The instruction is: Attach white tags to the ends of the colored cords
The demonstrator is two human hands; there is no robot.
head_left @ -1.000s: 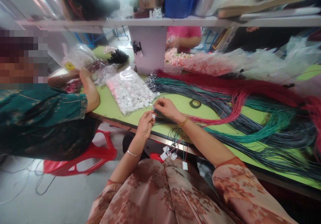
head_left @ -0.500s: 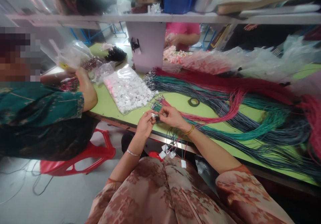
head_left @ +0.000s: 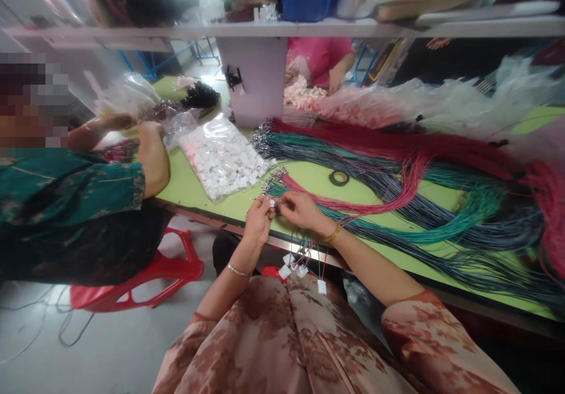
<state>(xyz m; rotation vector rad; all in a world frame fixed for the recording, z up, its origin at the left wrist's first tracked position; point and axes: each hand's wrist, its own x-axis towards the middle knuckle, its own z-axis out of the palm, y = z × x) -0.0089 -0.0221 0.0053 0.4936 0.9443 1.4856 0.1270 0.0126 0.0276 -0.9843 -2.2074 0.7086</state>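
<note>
Our left hand (head_left: 258, 220) and right hand (head_left: 300, 210) meet at the near edge of the green table (head_left: 194, 185), fingertips pinched from both sides on a small white tag (head_left: 272, 203) and the end of a cord, too small to make out clearly. Behind our hands, long bundles of red, teal and dark cords (head_left: 397, 176) sweep across the table, with a clear bag of white tags (head_left: 223, 157) to the left and a black tape ring (head_left: 339, 177) just beyond. Tagged cords (head_left: 304, 264) hang over the edge into our lap, and a co-worker's arm (head_left: 152, 159) rests on the table at far left.

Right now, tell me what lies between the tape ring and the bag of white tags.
In the head view, cord ends fan across green table between tape ring and bag of white tags.
</note>
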